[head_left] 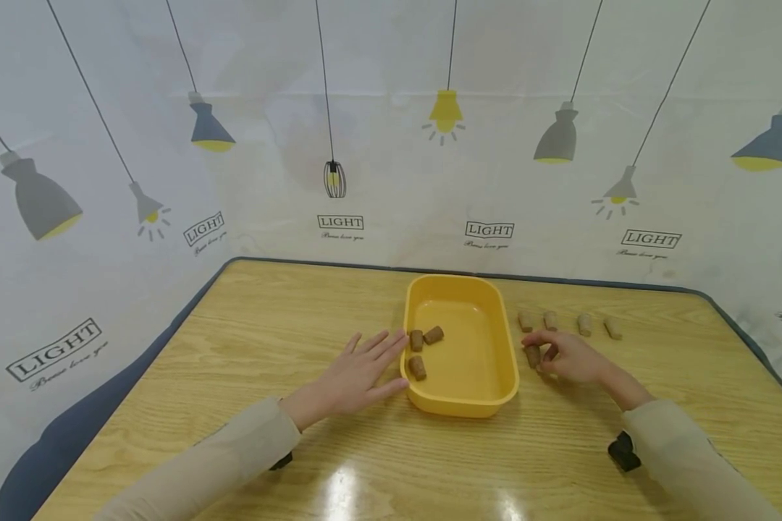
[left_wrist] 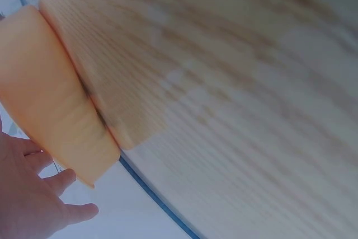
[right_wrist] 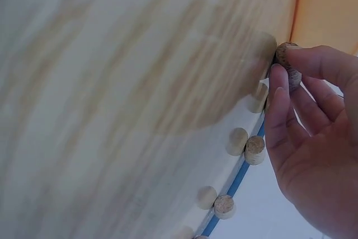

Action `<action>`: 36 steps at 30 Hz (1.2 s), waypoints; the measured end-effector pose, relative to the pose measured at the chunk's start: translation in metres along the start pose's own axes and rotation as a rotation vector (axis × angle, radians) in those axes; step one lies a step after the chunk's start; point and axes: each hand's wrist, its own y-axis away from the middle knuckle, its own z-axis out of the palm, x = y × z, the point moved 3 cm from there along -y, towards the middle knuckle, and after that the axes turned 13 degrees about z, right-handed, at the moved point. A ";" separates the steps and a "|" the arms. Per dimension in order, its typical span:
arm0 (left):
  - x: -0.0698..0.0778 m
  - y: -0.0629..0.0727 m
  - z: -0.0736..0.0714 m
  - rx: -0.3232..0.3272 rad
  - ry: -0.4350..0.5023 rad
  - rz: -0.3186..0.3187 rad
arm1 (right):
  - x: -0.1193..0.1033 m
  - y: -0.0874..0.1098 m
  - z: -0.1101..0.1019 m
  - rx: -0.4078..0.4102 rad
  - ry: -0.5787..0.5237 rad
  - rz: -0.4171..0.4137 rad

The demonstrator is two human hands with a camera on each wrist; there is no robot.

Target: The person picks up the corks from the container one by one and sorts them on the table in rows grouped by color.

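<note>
My right hand [head_left: 575, 358] pinches a brown cork [head_left: 532, 356] between thumb and fingers, just right of the yellow plastic bin. In the right wrist view the cork [right_wrist: 294, 80] is partly covered by the thumb and a finger. Spread and straight, the fingers of my left hand [head_left: 355, 376] reach the left rim of the yellow bin [head_left: 476, 407]; the left wrist view shows that hand [left_wrist: 33, 194] beside the bin's outer wall [left_wrist: 53, 93]. Three corks [head_left: 434, 334] lie inside the bin along its left side.
A row of several lighter corks [head_left: 584, 324] stands behind my right hand on the wooden table [head_left: 287, 311]. Behind the table's far edge hangs a white curtain [head_left: 391, 145] printed with lamps. A small black object [head_left: 623, 452] shows by the right sleeve.
</note>
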 end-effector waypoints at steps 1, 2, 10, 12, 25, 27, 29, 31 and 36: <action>0.000 0.000 0.000 0.000 0.003 0.000 | 0.000 0.000 0.000 0.001 0.002 0.004; 0.000 0.000 -0.001 0.000 0.004 0.001 | 0.000 0.000 0.000 -0.001 -0.001 0.010; 0.000 -0.001 -0.002 -0.002 -0.001 0.000 | -0.012 0.005 -0.016 0.027 -0.040 0.020; 0.000 -0.001 -0.002 -0.003 -0.007 -0.001 | -0.020 0.003 -0.025 0.060 -0.018 -0.013; -0.001 -0.001 -0.003 -0.010 -0.004 0.000 | -0.097 -0.042 -0.046 0.070 0.051 -0.002; 0.000 -0.001 -0.004 -0.017 -0.002 -0.001 | -0.107 -0.051 -0.044 0.079 0.077 -0.021; 0.000 -0.002 -0.003 -0.020 -0.001 -0.003 | -0.116 -0.061 -0.041 0.087 0.096 -0.025; 0.000 -0.002 -0.003 -0.022 -0.003 -0.002 | -0.123 -0.069 -0.037 0.094 0.106 -0.034; 0.001 -0.001 -0.003 -0.016 -0.002 -0.002 | -0.133 -0.083 -0.024 0.098 0.136 -0.036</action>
